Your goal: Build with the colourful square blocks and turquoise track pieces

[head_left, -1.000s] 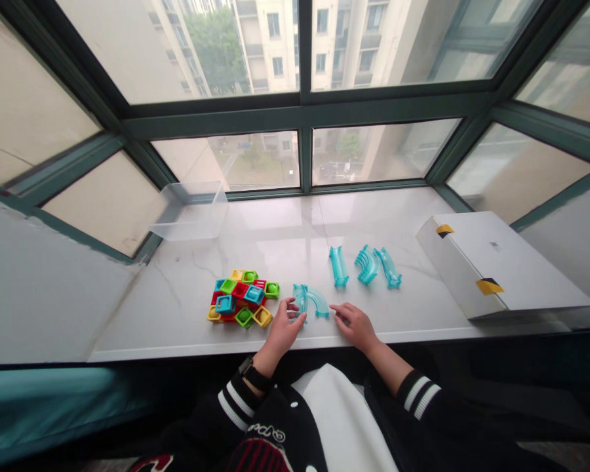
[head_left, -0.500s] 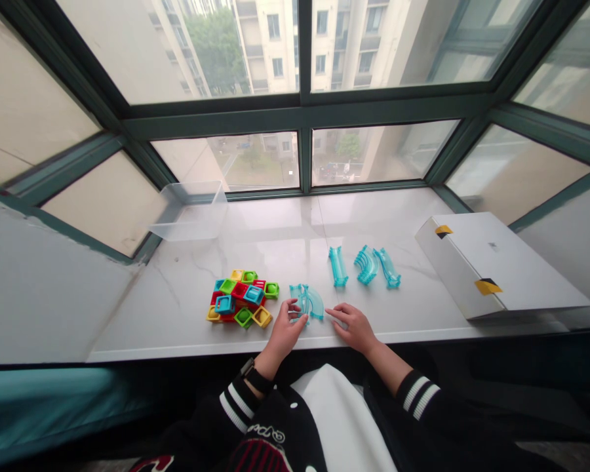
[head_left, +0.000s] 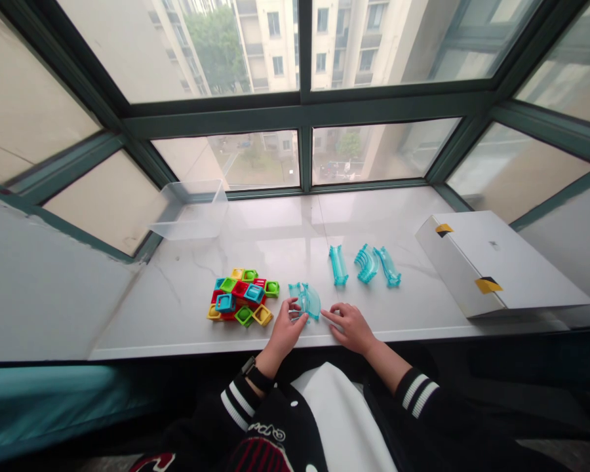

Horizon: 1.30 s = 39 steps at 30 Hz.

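The 2 hands are apart, with a cluster of see-through light-blue pieces [head_left: 313, 300] between them near the front edge of the sill. The left hand [head_left: 283, 333] curls over the left side of this cluster, thumb and fingers bent at its near end; whether they grip or only rest there cannot be told. The right hand [head_left: 353, 329] grips nothing; its index finger reaches left, its tip at or just beside the cluster's curved right edge, contact unclear. A dark watch [head_left: 255, 375] circles the left wrist, and both dark sleeves [head_left: 417, 392] end in white-striped cuffs. Just left of the left hand lies a pile of red, green, yellow and blue blocks [head_left: 240, 290]. Beyond the right hand, 3 more light-blue pieces lie in a row: a straight piece [head_left: 339, 267], a ribbed curved piece [head_left: 368, 264] and, close to its right, a slanting piece [head_left: 389, 268]. All rest on the pale, veined sill [head_left: 275, 239]. A clear bin [head_left: 189, 231] stands at the back left, and a white box [head_left: 506, 262] with 2 yellow-and-black tabs [head_left: 488, 285] sits at the right, below the green-framed windows [head_left: 255, 62].
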Each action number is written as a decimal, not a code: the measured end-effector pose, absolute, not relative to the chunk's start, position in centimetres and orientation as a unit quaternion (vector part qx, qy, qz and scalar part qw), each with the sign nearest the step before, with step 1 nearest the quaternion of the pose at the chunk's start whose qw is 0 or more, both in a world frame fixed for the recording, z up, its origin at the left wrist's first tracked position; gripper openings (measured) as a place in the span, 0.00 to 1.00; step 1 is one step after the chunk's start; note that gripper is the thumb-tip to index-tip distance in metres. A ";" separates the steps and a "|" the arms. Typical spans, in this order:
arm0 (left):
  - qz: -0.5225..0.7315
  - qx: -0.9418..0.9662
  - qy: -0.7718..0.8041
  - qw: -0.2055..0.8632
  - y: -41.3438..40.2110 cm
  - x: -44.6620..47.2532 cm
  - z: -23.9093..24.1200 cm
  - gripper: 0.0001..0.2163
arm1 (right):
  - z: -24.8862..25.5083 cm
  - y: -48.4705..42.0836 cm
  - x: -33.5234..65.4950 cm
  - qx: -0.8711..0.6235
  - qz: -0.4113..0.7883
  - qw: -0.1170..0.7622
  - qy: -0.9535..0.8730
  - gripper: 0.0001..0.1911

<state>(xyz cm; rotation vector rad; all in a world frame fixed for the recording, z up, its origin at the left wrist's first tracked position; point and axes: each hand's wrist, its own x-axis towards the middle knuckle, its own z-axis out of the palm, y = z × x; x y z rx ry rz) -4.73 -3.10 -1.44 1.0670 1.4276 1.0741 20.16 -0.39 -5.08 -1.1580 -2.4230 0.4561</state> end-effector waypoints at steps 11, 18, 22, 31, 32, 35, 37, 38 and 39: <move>0.437 0.455 0.585 0.510 -3.2 -4.6 -1.2 0.27 | -4.8 -0.4 20.0 -0.412 0.158 0.206 -0.874 0.27; 0.440 0.451 0.577 0.519 -3.5 -4.5 -1.0 0.28 | -5.0 -0.5 20.1 -0.416 0.158 0.205 -0.872 0.27; 0.454 0.445 0.570 0.521 -3.6 -4.7 -0.7 0.27 | -5.1 -0.5 20.1 -0.419 0.161 0.220 -0.866 0.27; 0.463 0.485 0.561 0.486 -3.4 -5.1 -0.9 0.26 | -5.4 -0.4 20.3 -0.443 0.212 0.299 -0.818 0.28; 0.462 0.493 0.560 0.480 -3.5 -5.0 -0.9 0.25 | -5.1 -0.5 20.2 -0.441 0.220 0.315 -0.811 0.28; 0.454 0.516 0.561 0.461 -3.5 -4.8 -0.4 0.25 | -3.9 -1.2 19.5 -0.407 0.231 0.345 -0.814 0.31; 0.447 0.524 0.562 0.457 -3.5 -4.5 0.0 0.25 | -2.7 -1.8 18.6 -0.374 0.230 0.347 -0.828 0.32; 0.447 0.526 0.561 0.457 -3.4 -4.2 0.2 0.24 | -2.2 -2.0 18.1 -0.360 0.232 0.346 -0.835 0.32; 0.448 0.527 0.558 0.459 -3.3 -3.9 0.4 0.24 | -1.7 -2.2 17.6 -0.350 0.233 0.347 -0.839 0.31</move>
